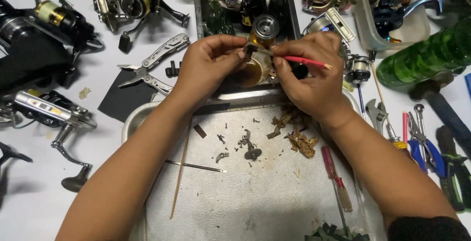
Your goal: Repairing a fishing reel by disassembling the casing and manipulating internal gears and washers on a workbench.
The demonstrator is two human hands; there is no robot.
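1. While both forearms reach in from the lower edge across the metal tray (147,116), the two hands meet above its far rim, wrists bent slightly inward toward each other.
2. The left hand (208,64) is curled, thumb and fingertips pinched on a small dark metal part (251,50), which sits at the hand's right side, just past the fingertips.
3. The right hand (309,72) is closed around a red-handled tool (306,62); the red shaft lies across its fingers with the pointed end sticking out to the right, and the working end runs left to touch the small part.
4. Between and just under the two hands sits a brass-coloured spool (252,72), partly hidden by the fingers; whether either hand touches it cannot be told.
5. Below the hands, on the tray's floor, lie small dark screws and bits (245,143), brownish shreds (301,143), a thin wooden stick (180,172) and a red-handled screwdriver (336,177).
6. Left of the tray, on the white table, rests a folding multi-tool (152,64), with fishing reels (132,0) beyond it.
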